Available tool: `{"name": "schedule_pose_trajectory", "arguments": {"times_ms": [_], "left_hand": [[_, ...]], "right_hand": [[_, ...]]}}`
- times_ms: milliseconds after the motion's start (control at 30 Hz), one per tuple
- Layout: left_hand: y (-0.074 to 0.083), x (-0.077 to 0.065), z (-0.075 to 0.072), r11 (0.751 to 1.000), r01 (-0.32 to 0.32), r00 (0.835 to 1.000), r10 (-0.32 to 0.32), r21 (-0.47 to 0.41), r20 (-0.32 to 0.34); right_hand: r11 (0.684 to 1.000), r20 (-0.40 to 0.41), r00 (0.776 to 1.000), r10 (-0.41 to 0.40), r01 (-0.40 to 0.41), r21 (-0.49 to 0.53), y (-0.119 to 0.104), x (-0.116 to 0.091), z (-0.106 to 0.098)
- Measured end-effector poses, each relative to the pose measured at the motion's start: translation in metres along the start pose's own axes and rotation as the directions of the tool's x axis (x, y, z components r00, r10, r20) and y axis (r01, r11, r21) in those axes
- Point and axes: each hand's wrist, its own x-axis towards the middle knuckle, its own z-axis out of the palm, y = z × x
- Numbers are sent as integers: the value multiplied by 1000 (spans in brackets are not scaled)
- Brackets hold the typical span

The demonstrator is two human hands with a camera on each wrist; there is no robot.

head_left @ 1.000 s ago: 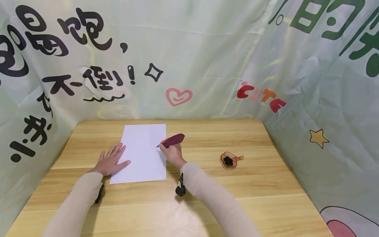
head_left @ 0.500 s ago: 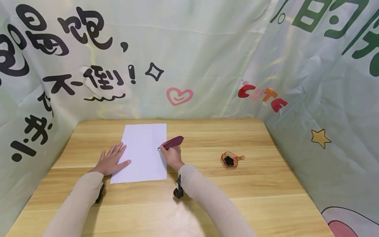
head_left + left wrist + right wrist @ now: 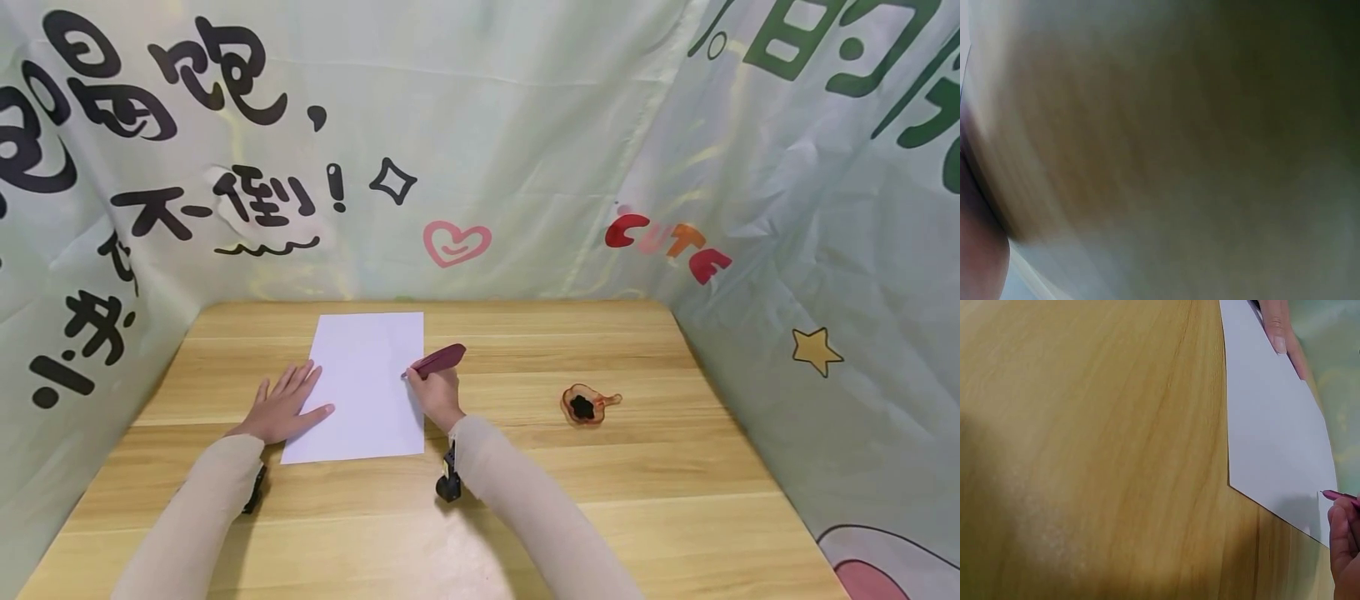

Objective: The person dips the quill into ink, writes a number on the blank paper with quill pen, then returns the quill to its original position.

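A white sheet of paper point(image 3: 363, 417) lies on the wooden table. My left hand point(image 3: 279, 408) rests on its left edge, fingers spread, and the fingers also show at the top of the right wrist view. At the right edge of the paper, my right hand point(image 3: 437, 396) pinches a dark maroon feather-shaped pen point(image 3: 441, 360) with its feather end tilted up to the right. In the right wrist view the pen's tip point(image 3: 1324, 492) is right at the paper, beside a short thin line. The left wrist view is mostly blurred, with a bit of skin at its left edge.
A small orange see-through dish point(image 3: 597, 402) with a short handle and a black middle stands on the table point(image 3: 600, 517) to the right. Printed cloth point(image 3: 540, 150) hangs behind and at both sides. Each wrist wears a black camera point(image 3: 448, 483).
My right hand and the pen have shifted slightly toward me along the paper's right side. My left hand stays in place on the sheet.
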Motion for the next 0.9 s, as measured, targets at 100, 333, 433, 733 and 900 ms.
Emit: {"name": "schedule_pose_trajectory", "arguments": {"times_ms": [100, 333, 433, 733, 900], "left_hand": [[-2, 1, 1, 1000, 3, 1000, -3, 2, -3], [-4, 1, 3, 1000, 6, 1000, -6, -1, -26], [-4, 1, 3, 1000, 2, 999, -2, -6, -33], [-1, 0, 2, 1000, -4, 999, 4, -9, -45], [2, -2, -1, 1000, -3, 999, 2, -10, -38]], "right_hand": [[1000, -9, 1000, -3, 3, -9, 2, 0, 1], [1000, -9, 1000, -13, 14, 18, 3, 1, 3], [1000, -9, 1000, -17, 17, 10, 3, 1, 3], [1000, 43, 999, -4, 3, 29, -3, -4, 9], [998, 99, 994, -38, 34, 48, -6, -11, 15]]}}
